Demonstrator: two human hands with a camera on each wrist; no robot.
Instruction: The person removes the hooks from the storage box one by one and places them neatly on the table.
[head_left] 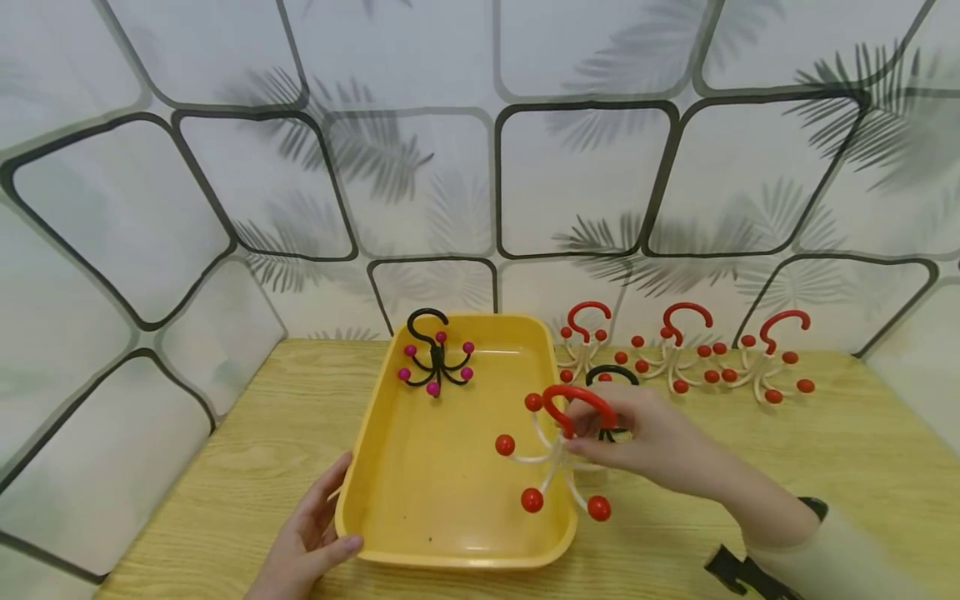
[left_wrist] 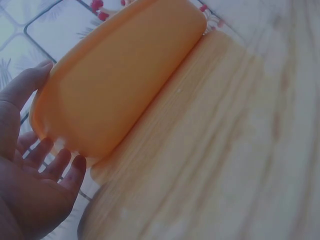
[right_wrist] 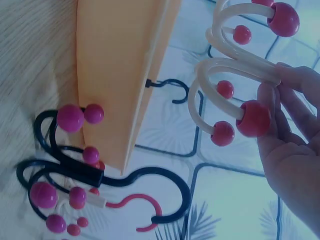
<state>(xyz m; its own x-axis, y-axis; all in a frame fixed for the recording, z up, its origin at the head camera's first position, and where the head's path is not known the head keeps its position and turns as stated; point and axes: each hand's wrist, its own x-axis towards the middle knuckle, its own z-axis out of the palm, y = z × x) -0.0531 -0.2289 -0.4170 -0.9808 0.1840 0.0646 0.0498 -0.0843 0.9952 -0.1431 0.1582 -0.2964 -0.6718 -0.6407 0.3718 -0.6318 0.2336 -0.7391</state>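
Note:
My right hand (head_left: 652, 437) holds a white multi-arm hook hanger (head_left: 558, 457) with a red hook and red ball tips, above the right side of a yellow tray (head_left: 457, 560). The right wrist view shows thumb and fingertips pinching its white stem (right_wrist: 267, 72). My left hand (head_left: 306, 533) grips the tray's front left corner, thumb at the rim and fingers along the outer wall. Inside the tray, near its back left, stands a black hanger (head_left: 438, 358) with pink balls. Another black hanger (right_wrist: 82, 172) stands right of the tray, partly hidden by my right hand in the head view.
Three more white hangers with red hooks stand at the back right: a left one (head_left: 583, 354), a middle one (head_left: 672, 358) and a right one (head_left: 761, 367). Behind the wooden table (head_left: 255, 433) rises a patterned wall (head_left: 420, 183). A black strap (head_left: 750, 575) hangs by my right sleeve.

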